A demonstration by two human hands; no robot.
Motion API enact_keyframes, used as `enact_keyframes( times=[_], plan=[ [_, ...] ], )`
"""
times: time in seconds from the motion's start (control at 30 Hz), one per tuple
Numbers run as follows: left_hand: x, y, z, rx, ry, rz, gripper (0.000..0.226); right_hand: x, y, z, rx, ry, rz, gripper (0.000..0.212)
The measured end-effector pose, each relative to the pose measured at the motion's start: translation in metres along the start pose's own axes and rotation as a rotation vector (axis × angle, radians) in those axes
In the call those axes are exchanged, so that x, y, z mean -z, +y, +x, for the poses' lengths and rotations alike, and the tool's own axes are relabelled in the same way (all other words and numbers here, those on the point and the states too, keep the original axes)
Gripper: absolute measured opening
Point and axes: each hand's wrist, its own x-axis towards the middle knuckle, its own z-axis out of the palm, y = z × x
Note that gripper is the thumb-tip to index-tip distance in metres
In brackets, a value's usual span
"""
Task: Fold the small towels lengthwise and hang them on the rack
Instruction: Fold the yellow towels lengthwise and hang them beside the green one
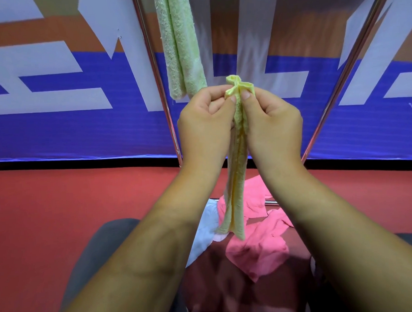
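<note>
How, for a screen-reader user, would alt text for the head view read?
The left hand and right hand pinch the top of a yellow towel, folded lengthwise and hanging between them. Behind, a green towel hangs by the rack; pink towels and a white towel lie below.

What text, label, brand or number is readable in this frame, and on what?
None legible.
The banner behind the rack: large white strokes, perhaps letters, cropped beyond reading.
No label or print shows on the yellow towel, green towel or pink towels.
</note>
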Motion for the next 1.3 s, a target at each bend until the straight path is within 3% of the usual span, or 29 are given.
enact_keyframes(
  times=[0.13,0.3,0.5,0.8,0.97,1.1,1.3],
  plan=[
    [0.001,-0.003,0.002,0.002,-0.003,0.025,0.012,-0.001,0.003,-0.003,0.044,-0.035,-0.043,0.029],
    [0.006,-0.007,0.008,0.017,-0.037,0.038,0.016,-0.002,0.011,-0.002,0.018,-0.169,-0.077,0.058],
    [0.009,-0.009,0.011,0.066,-0.106,-0.059,0.023,-0.002,0.018,0.0,0.026,-0.307,-0.065,0.075],
    [0.01,-0.009,0.015,0.06,-0.134,-0.162,0.027,-0.002,0.027,0.004,0.127,-0.352,-0.02,0.077],
    [0.014,-0.011,0.016,0.051,-0.12,-0.116,0.021,-0.002,0.028,0.006,-0.02,-0.316,0.089,0.074],
    [0.02,-0.005,0.019,0.045,-0.182,-0.141,0.018,0.002,0.026,0.014,-0.124,-0.238,0.218,0.049],
    [0.033,0.005,0.026,0.013,-0.247,-0.116,0.015,0.013,0.037,0.031,-0.215,-0.393,0.368,0.044]
  ],
)
